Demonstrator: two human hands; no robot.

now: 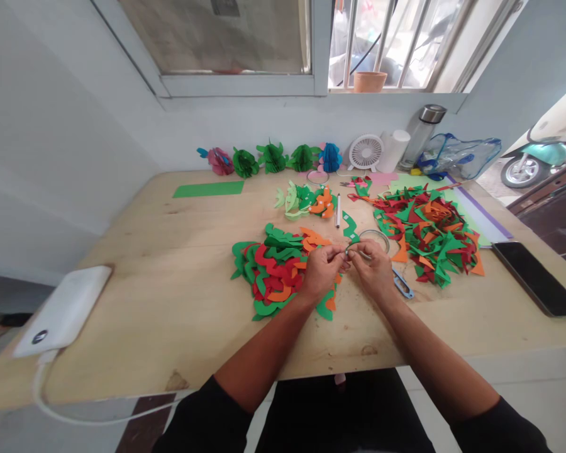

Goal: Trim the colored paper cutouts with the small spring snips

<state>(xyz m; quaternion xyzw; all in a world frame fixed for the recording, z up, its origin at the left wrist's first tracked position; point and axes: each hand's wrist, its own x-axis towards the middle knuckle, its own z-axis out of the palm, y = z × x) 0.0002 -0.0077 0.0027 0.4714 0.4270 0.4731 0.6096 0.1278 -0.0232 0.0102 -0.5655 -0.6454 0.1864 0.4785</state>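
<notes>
Two hands pinch one tiny thing (too small to name). Five paper puffs line the wide table's back edge.

A small paper craft room, maybe in a home
The wooden surface sits by a white wall under a window with bars. Bright cut paper lies in heaps on it, and puffy paper toys stand in a row at the back. A little fan, a bottle and a phone are there too, like in a house. A pot stands by the bars, and a scooter shows past the wall on the right. It could also be a tiny workshop; I can't tell for sure.
</notes>
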